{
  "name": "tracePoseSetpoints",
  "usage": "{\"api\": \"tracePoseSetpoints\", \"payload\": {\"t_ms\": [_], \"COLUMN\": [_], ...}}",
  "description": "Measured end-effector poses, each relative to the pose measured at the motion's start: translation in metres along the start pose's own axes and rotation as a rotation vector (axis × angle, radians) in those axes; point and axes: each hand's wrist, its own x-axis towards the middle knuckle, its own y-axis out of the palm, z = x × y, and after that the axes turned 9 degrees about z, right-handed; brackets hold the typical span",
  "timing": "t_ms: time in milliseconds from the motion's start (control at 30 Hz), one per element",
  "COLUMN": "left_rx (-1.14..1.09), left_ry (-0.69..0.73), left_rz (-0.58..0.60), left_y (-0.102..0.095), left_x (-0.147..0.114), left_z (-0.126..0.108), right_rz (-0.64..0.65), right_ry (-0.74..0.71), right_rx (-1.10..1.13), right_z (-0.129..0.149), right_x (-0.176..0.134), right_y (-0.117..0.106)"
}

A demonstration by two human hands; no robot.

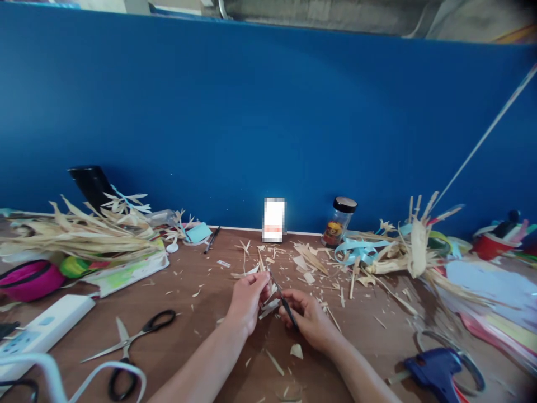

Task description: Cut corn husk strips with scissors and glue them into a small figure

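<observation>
- Pinched together, your left hand's (251, 294) thumb and fingers seem to hold a bit of pale husk (273, 289), though it is too small to make out well.
- Your right hand (308, 316) is closed around a dark-handled cutting tool (289, 313), its blade slanting up to your left fingertips.
- That husk is between your two hands, above the brown table (201, 347).
- Dry scraps (312, 258) lie scattered around and beyond your hands.
- Open scissors (126, 343) lie to your left, near a white power strip (62, 313).
- A blue glue gun (436, 370) rests to your right.
</observation>
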Motion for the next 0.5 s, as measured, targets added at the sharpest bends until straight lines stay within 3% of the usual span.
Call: {"api": "tracePoseSetpoints", "payload": {"t_ms": [500], "left_rx": [0.016], "left_ry": [0.008], "left_rz": [0.034], "left_y": [-0.0033], "left_x": [0.0010], "left_z": [0.0013], "right_rz": [-0.010], "right_ry": [-0.003], "right_rx": [-0.023], "right_z": [0.0002], "right_x": [0.0004], "right_y": [0.0000]}}
